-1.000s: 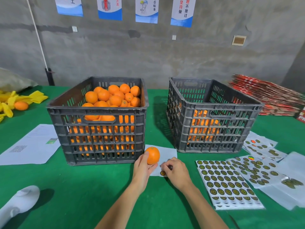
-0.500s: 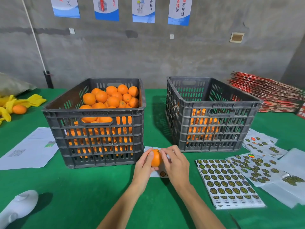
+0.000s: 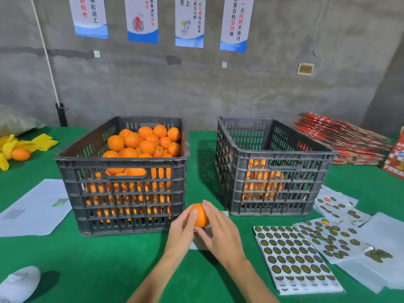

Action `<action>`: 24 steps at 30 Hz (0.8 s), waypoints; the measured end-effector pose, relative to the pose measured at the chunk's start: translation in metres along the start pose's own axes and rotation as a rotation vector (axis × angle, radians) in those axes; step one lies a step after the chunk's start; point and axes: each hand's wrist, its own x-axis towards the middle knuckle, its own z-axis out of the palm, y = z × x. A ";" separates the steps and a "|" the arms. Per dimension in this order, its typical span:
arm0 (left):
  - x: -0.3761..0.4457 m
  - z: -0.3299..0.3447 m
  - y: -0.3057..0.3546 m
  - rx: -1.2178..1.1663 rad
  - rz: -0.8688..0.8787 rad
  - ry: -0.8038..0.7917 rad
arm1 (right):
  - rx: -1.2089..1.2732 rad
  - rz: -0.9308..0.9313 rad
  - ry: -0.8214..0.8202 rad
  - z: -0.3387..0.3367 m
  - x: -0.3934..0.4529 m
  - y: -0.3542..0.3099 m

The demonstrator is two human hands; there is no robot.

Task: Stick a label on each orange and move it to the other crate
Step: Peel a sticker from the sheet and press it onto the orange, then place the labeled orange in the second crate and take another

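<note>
Two bare hands meet over a green table (image 3: 109, 270), seen from a head-worn camera looking forward and down. Between them is one orange (image 3: 198, 215), held just above the table's near middle, in front of the gap between two dark plastic crates. The left hand (image 3: 182, 231) cups the orange from the left, its thumb lying across the fruit's front. The right hand (image 3: 220, 232) wraps the orange from the right, fingers curled over the top and fingertips (image 3: 204, 203) pressing on the peel. Whether a label already sits on the fruit cannot be told, as the fingers cover that spot. A small white backing sheet (image 3: 200, 244) lies on the table under the hands.

The left crate (image 3: 122, 193) stands toward the table's left middle and is piled nearly to its rim with oranges. The right crate (image 3: 275, 193) stands just right of centre, apart from the first, with a lower layer of oranges showing through its slotted wall.

Toward the near right edge lies a sticker sheet (image 3: 295, 256) covered in rows of round dark labels, with more loose sheets (image 3: 336, 217) overlapping beside it. White papers (image 3: 32, 208) lie near the left edge. A single stray orange (image 3: 20, 154) rests on yellow cloth (image 3: 32, 144) at the far left. Flattened red cartons (image 3: 341, 138) are stacked at the far right corner. Posters (image 3: 189, 20) hang on the grey wall behind.
</note>
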 end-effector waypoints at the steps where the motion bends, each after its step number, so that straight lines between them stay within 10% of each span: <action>1: 0.001 -0.002 0.008 0.050 0.051 -0.035 | 0.040 0.032 0.018 -0.006 0.007 0.000; 7: 0.025 -0.008 0.097 0.385 0.323 -0.155 | 0.031 -0.021 0.244 -0.054 0.077 0.010; 15: 0.061 -0.033 0.198 0.867 1.054 0.383 | -0.234 0.115 0.331 -0.112 0.159 0.040; 18: 0.086 -0.059 0.226 0.991 0.736 0.430 | -0.316 0.229 0.262 -0.120 0.168 0.055; 24: 0.131 -0.113 0.232 1.409 -0.262 -0.045 | -0.383 0.435 0.157 -0.110 0.172 0.068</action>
